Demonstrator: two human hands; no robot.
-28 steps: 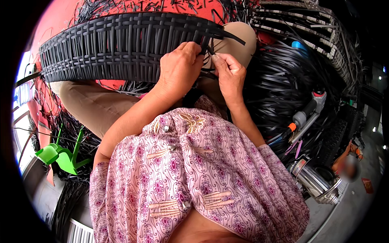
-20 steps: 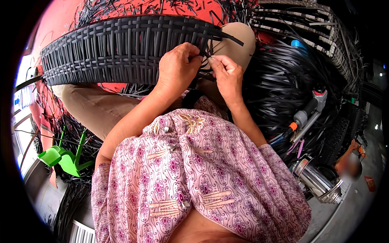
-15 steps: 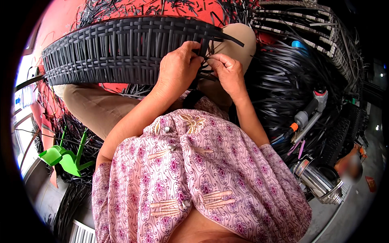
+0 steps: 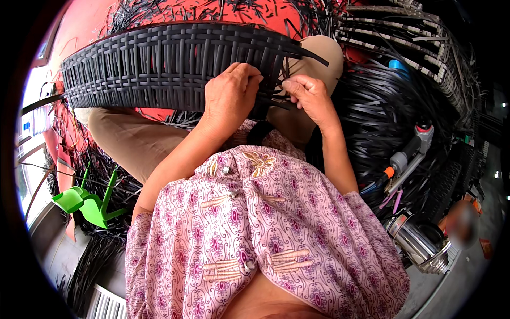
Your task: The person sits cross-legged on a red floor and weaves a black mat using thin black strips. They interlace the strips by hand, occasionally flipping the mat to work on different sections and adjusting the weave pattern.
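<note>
Across your lap lies the long black woven panel of flat plastic strips [image 4: 159, 66], its long axis running from your left to your right, with its unfinished right end just ahead of both hands. Your left hand [image 4: 229, 95] rests on the weave at that end, fingers curled down over the upright strips and pressing them, holding the panel steady. Your right hand [image 4: 311, 95] sits just to the right of it, thumb and forefinger pinched narrow on a loose black strip end [image 4: 276, 101] that sticks out of the weave between the two hands; the right hand is the nearer one to it. Farther right lies a heap of loose black strips [image 4: 372, 133], a grey hand tool with an orange collar [image 4: 406, 157] and a shiny steel pot [image 4: 419, 242]; a green plastic piece [image 4: 87, 204] sits at your left.
</note>
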